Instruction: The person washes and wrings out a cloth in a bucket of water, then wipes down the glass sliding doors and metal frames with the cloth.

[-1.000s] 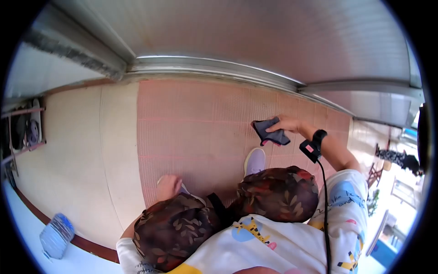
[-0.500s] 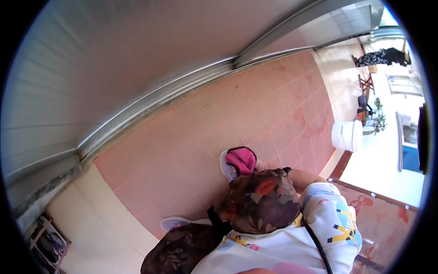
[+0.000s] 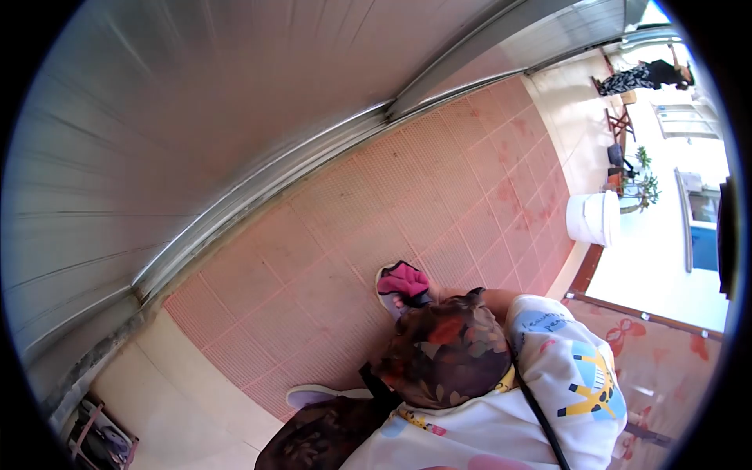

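Note:
My right hand (image 3: pixel 399 301) reaches past the knee down to one shoe (image 3: pixel 385 283). Its fingers are closed on a bunched pink cloth (image 3: pixel 406 276) with dark edging, which lies over the shoe's front. Part of the hand is hidden by the cloth and the dark floral trousers (image 3: pixel 446 352). The other shoe (image 3: pixel 325 393), pale purple-grey, rests on the pink tiles farther to the left. My left hand is out of sight. The white printed top (image 3: pixel 462 435) fills the bottom of the view.
A grey metal shutter or wall (image 3: pixel 196 125) runs along the tiled floor (image 3: pixel 337 235). To the right are a white bucket (image 3: pixel 589 219), potted plants (image 3: pixel 644 184) and a folding stool (image 3: pixel 620 124). Another person (image 3: pixel 646 76) stands far off. A rack (image 3: pixel 98 442) occupies the lower left.
The pink cloth has shifted slightly left and looks more crumpled, with fingers now showing at its lower edge. The view has tilted a little.

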`<state>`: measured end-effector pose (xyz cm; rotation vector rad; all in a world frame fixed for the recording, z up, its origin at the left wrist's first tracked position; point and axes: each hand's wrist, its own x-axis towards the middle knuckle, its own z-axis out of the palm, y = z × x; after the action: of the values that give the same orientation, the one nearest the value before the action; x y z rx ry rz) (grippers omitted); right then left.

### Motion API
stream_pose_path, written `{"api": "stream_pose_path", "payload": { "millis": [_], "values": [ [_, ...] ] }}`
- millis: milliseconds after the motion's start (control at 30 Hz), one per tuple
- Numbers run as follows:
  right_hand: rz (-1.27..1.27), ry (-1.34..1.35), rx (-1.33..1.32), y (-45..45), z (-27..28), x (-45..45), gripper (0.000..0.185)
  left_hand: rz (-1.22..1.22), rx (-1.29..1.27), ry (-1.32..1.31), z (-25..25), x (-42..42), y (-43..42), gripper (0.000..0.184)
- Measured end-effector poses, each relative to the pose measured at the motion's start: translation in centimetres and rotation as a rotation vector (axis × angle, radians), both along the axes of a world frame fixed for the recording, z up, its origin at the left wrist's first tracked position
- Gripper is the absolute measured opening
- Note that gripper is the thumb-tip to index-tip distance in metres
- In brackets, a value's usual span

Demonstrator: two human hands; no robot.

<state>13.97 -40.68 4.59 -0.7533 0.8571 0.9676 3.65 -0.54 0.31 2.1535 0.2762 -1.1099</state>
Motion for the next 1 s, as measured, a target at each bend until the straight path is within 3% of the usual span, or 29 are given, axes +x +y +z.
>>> {"api": "stream_pose_path", "payload": {
  "millis": [567,733,833,933,1000],
  "values": [
    [-0.039,0.111,-0.07,-0.3,-0.5,-1.9,0.026,0.112,0.069,0.272,4.1,-4.9,2.1,0.033],
    [-0.142,0.207,0.111,-1.3,-2.5,-3.5,0.029,0.162,0.13,0.375,5.9,-5.7,1.9,0.034],
    [-0.184,0.157,0.067,-1.4,-2.1,-3.8,0.03,0.198,0.179,0.44,6.8,-6.0,1.6,0.035],
    [-0.176,0.121,0.178,-1.7,-1.3,-2.8,0.03,0.143,0.142,0.409,6.9,-5.2,1.4,0.036],
    [-0.095,0.093,0.034,-0.9,-0.8,-2.4,0.028,-0.022,-0.014,0.271,6.7,-5.1,2.7,0.045]
  ]
}}
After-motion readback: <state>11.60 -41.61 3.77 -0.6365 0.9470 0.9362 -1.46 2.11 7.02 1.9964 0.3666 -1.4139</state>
